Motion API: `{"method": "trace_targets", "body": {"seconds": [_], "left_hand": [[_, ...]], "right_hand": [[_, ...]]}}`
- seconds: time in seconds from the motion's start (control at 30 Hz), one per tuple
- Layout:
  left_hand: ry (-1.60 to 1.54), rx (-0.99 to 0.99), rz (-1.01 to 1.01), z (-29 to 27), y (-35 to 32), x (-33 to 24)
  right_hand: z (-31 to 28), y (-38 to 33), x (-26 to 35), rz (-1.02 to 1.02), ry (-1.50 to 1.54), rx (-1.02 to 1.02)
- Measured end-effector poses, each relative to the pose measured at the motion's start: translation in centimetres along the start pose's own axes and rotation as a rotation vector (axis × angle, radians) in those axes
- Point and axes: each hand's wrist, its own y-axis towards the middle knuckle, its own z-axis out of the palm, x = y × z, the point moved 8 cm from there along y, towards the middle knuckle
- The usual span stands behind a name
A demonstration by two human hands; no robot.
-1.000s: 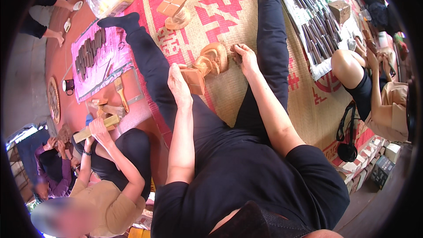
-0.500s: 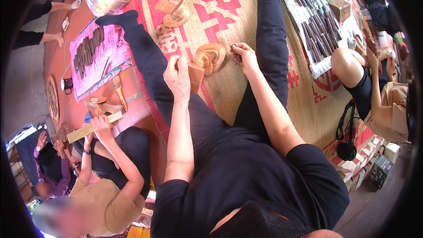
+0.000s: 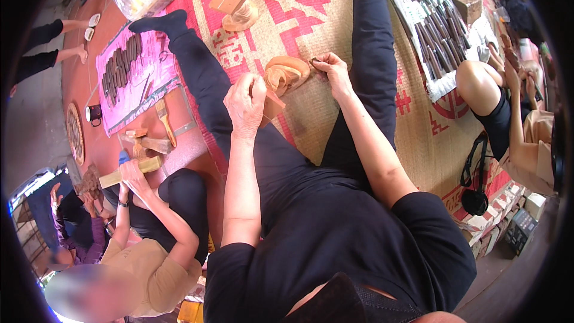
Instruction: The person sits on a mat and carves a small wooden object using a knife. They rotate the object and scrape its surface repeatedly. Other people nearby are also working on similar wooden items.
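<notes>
Hands meet at centre frame over a woven mat (image 3: 335, 113): the left hand (image 3: 246, 106) is curled into a fist around a wooden mallet (image 3: 270, 106), and the right hand (image 3: 332, 72) pinches a small chisel (image 3: 314, 60) against the carved wood piece (image 3: 286, 73).

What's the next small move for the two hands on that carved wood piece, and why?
Probably bring the left hand down so its wooden mallet strikes the small tool pinched in the right hand. The left hand is raised above the carved wood piece, while the right hand's fingers hold the tool's tip at the carving's edge on the woven mat.
</notes>
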Motion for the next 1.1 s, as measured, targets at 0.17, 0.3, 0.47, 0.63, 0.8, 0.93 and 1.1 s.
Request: {"method": "trace_targets", "body": {"seconds": [0.17, 0.3, 0.47, 0.63, 0.8, 0.93, 1.1], "left_hand": [[0.08, -0.004, 0.122, 0.0, -0.2, -1.5], [0.139, 0.058, 0.122, 0.2, -0.1, -2.9], [0.219, -0.081, 0.061, -0.7, -0.4, -3.3], [0.216, -0.157, 0.066, -0.3, -1.2, -2.0], [0.15, -0.165, 0.055, -0.6, -1.0, -1.6], [0.152, -0.157, 0.077, -0.8, -1.3, -1.5], [0.146, -0.158, 0.11, -0.8, -1.5, -1.8]], "right_hand": [[2.2, -1.1, 2.1, -0.216, -0.207, -0.033], [3.6, -2.2, 2.8, -0.263, -0.476, -0.048], [4.8, -3.9, 5.7, -0.446, -0.915, 0.044], [5.8, -5.7, 6.4, -0.622, -1.001, 0.057], [4.7, -6.5, 6.4, -0.508, -1.062, 0.074], [4.4, -6.5, 6.5, -0.406, -1.131, 0.077], [2.7, -5.4, 5.2, -0.137, -0.747, 0.05]]}}
